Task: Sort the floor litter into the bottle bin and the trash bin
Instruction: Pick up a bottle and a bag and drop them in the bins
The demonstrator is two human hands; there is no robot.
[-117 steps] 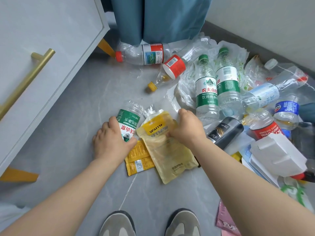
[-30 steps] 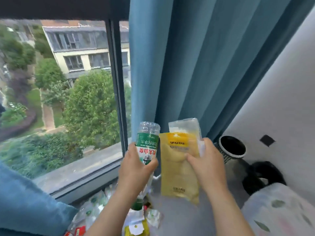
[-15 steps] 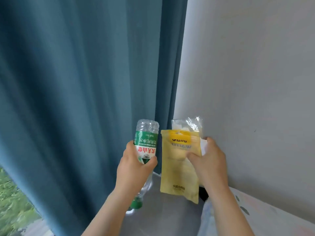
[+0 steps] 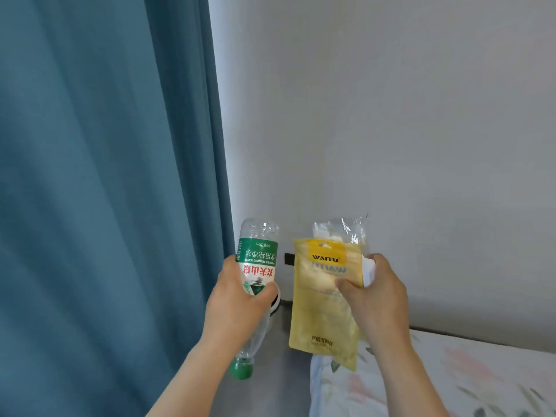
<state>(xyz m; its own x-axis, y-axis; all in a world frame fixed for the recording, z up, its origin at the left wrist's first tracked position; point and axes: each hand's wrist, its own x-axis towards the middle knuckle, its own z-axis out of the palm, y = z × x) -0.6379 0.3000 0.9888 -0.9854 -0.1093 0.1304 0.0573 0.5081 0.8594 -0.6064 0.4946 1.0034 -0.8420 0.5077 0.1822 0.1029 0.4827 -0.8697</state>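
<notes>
A clear plastic bottle (image 4: pixel 258 266) with a green and white label is held upside down in the air, its base at the top and its green cap (image 4: pixel 240 368) pointing down below the wrist. The left hand (image 4: pixel 237 308) is wrapped around its middle, fingers curled behind and the thumb pressed across the lower part of the label — a firm, closed hold.

Just beside it, apart from the bottle by a narrow gap, hangs a yellow pouch (image 4: pixel 325 299) with a brand name printed on a darker yellow patch near its top. A piece of crinkled clear wrapper (image 4: pixel 343 230) sticks up behind the pouch's upper edge. The right hand (image 4: pixel 376 299) pinches the pouch along its right side, thumb on the front and fingers folded behind, and a scrap of something white (image 4: pixel 368 270) shows at the fingers; what it is cannot be told.

Both things are raised in front of a pale wall (image 4: pixel 391 115). A blue curtain (image 4: pixel 105 176) fills the left half of the view and hangs down past the bottle. A small dark patch (image 4: pixel 288 259) sits on the wall between bottle and pouch. At the lower right lies a light cloth with a faded flower and leaf print (image 4: pixel 451 383), its edge just under the pouch's bottom corner — neither bin can be made out.
</notes>
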